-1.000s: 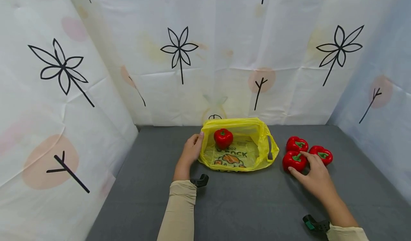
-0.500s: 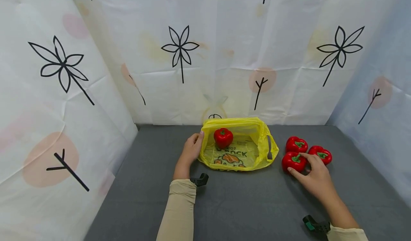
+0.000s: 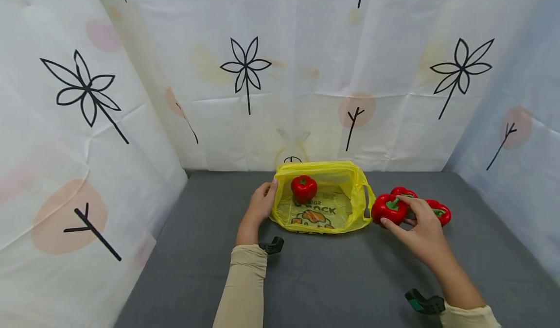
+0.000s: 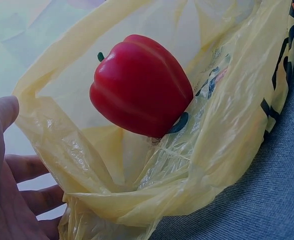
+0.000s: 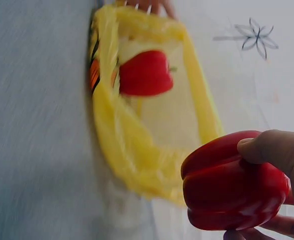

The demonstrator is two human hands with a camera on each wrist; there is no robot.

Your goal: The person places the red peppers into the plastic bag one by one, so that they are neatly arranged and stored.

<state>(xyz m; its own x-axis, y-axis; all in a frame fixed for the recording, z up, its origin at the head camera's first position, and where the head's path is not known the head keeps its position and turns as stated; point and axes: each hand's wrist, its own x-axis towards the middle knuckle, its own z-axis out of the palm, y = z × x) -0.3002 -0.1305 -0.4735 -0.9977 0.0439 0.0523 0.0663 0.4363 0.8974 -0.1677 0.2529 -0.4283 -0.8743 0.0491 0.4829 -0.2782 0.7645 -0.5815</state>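
A yellow plastic bag (image 3: 323,216) lies with its mouth facing me, and one red bell pepper (image 3: 304,189) sits inside it. My left hand (image 3: 261,202) holds the bag's left edge; in the left wrist view the thumb (image 4: 5,111) is at the rim and the other fingers are outside. Right of the bag, my right hand (image 3: 422,228) grips a second red bell pepper (image 3: 387,209) between thumb and fingers, lifted off the table. Behind that hand are two more red bell peppers, one at the back (image 3: 403,191) and one to the right (image 3: 441,212), both partly hidden.
A dark grey cloth (image 3: 332,279) covers the table. White printed fabric (image 3: 297,75) stands behind it and on both sides. Each wrist carries a black band, such as the left one (image 3: 272,245).
My right hand has lifted its pepper from beside the other two and moved it left, close to the bag's right edge. The left hand and the bag stay put.
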